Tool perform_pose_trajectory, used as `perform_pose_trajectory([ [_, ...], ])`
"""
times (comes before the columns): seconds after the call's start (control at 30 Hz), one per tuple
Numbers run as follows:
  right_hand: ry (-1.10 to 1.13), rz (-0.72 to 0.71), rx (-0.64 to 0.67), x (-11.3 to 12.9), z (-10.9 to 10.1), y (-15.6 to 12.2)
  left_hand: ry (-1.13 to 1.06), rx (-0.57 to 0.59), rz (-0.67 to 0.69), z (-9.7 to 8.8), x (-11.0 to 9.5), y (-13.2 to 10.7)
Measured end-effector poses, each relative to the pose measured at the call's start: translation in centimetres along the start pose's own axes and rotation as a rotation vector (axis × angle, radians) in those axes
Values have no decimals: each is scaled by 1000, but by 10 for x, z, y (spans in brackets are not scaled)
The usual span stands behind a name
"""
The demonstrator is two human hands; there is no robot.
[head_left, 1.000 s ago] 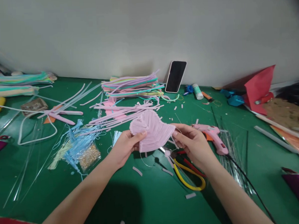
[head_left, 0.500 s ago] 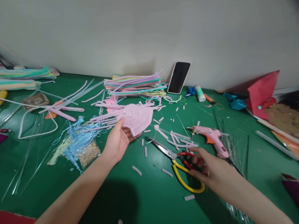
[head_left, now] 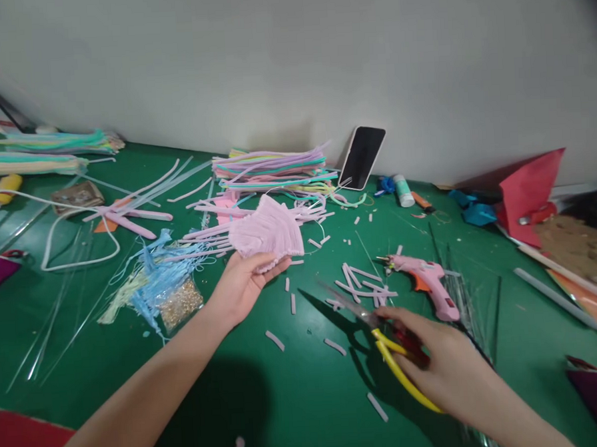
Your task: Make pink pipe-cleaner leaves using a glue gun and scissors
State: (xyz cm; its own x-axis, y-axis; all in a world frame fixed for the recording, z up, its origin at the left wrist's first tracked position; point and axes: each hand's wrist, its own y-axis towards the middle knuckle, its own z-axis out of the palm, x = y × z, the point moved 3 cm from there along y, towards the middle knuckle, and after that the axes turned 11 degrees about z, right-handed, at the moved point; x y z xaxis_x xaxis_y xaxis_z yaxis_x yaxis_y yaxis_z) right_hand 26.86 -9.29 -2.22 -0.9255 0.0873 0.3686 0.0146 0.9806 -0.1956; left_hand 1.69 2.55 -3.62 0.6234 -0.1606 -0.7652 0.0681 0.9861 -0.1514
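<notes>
My left hand [head_left: 244, 280] grips the lower edge of a pale pink fan-shaped piece [head_left: 269, 232] made of fuzzy ribbed strips, held up over the table. Thin clear threads trail from its right side. In my right hand [head_left: 430, 350] are scissors [head_left: 396, 365] with yellow and red handles, lifted off the table, blades pointing left toward the pink piece but apart from it. My fingers wrap around the handles and partly hide the red one. Short cut pink strips [head_left: 364, 283] lie beneath and beyond the blades.
A pink glue gun [head_left: 426, 277] lies right of the strips. At the back stand a phone [head_left: 362, 157] leaning on the wall and a bundle of coloured pipe cleaners [head_left: 270, 168]. Blue tassels [head_left: 166, 277] and a bag of gold beads [head_left: 181, 304] lie left; red card [head_left: 532, 191] is right.
My right hand has picked the scissors up off the table. My left hand has turned the pink piece, so its fan now spreads upward. The view has shifted slightly.
</notes>
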Motion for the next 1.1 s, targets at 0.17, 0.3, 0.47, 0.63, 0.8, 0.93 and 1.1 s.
perform_pose_trajectory([
  [0.17,43,50,-260,-9,-10,1,85,55,-76,7,3,-8],
  [0.3,-135,-86,-361,5,-5,13,139,122,-96,11,4,-13],
  [0.47,-336,-255,-486,19,-14,18,167,147,-109,11,3,-12],
  [0.63,-495,-354,-572,19,-23,16,194,177,-127,11,4,-13],
  [0.8,-555,-458,-576,22,-23,18,250,220,-134,10,6,-15],
  [0.93,-583,-493,-574,25,-24,16,282,222,-128,9,7,-15],
  [1.1,-596,-493,-554,23,-26,15,313,206,-135,9,7,-16],
])
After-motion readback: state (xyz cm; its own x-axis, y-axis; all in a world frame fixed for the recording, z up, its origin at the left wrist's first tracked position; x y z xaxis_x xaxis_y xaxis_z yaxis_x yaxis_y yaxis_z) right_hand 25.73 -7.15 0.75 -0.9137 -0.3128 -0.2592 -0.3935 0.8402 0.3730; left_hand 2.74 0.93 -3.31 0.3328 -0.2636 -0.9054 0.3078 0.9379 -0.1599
